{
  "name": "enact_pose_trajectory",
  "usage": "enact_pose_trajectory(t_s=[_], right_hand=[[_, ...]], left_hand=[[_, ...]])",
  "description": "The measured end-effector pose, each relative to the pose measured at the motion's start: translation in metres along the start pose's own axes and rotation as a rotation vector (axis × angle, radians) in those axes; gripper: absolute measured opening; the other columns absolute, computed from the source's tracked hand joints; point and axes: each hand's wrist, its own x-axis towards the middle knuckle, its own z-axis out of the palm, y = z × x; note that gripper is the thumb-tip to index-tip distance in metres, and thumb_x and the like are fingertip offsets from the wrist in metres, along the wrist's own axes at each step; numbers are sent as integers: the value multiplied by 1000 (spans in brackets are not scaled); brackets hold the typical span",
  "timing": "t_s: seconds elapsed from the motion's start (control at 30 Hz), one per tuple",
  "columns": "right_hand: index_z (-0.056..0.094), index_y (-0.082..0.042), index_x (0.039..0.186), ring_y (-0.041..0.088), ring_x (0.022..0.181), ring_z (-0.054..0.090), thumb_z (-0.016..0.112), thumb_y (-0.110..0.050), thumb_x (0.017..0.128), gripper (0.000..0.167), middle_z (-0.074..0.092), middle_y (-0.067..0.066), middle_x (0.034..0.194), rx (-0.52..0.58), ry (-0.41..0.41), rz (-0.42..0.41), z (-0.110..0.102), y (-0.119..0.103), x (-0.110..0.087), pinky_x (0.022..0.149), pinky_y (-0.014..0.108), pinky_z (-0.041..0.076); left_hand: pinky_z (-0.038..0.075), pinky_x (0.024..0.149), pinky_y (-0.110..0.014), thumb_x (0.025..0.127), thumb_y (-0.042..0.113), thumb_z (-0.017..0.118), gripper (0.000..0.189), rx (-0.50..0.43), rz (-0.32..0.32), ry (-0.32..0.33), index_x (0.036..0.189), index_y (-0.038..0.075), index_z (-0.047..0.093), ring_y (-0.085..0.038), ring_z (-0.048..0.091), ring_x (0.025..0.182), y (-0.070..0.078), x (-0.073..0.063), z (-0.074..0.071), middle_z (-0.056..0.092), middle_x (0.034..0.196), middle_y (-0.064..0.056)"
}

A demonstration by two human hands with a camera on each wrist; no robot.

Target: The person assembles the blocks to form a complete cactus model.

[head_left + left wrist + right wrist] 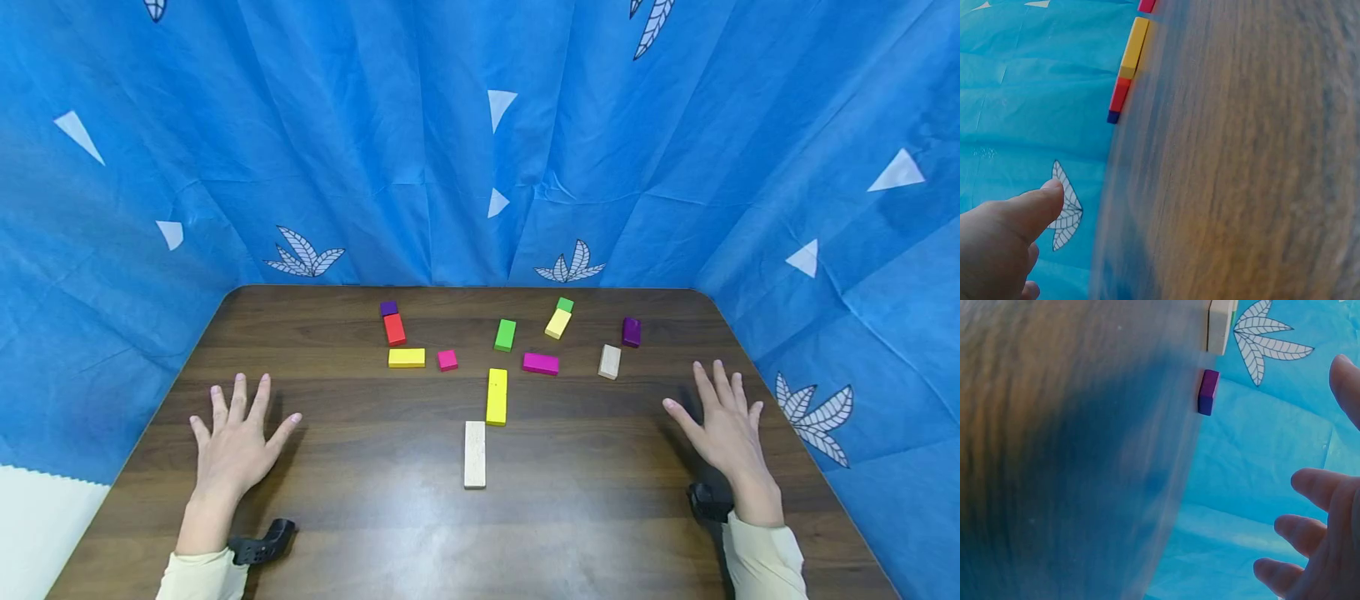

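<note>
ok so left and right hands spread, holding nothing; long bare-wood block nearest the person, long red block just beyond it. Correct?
Not quite: the long block just beyond is yellow, not red. In the head view, the long yellow block sits past the long bare-wood block. The rest stands: left hand and right hand spread, holding nothing.

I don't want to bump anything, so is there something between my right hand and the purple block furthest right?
Nothing visible stands between your right hand and that purple block; only tabletop shows there. The short pale wooden block lies to its left and nearer you, off the direct path.
</note>
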Motion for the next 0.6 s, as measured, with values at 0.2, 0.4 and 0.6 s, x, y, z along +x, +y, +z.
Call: enact_pose_trajectory(t_s=[0.2,0.4,0.6], right_hand=[[16,-5,156,56,145,-4,51,-55,95,86,6,32,159,3,6,-1,3,2,2,101,83,-4],[27,1,152,55,143,16,61,-47,92,84,21,32,156,31,130,-17,7,-1,1,106,78,13],[51,7,135,46,115,53,81,-21,79,70,52,29,133,203,277,-158,25,-26,9,90,59,45]], left_hand=[[1,102,-82,97,58,42,84,-3,6,4,157,10,9,-58,-5,143,0,0,0,1,159,-31],[7,103,-81,97,54,47,84,-59,41,64,157,7,12,-59,2,142,5,1,4,6,158,-34],[28,101,-72,89,37,69,80,-240,186,189,150,-1,34,-54,32,135,36,9,19,33,150,-32]])
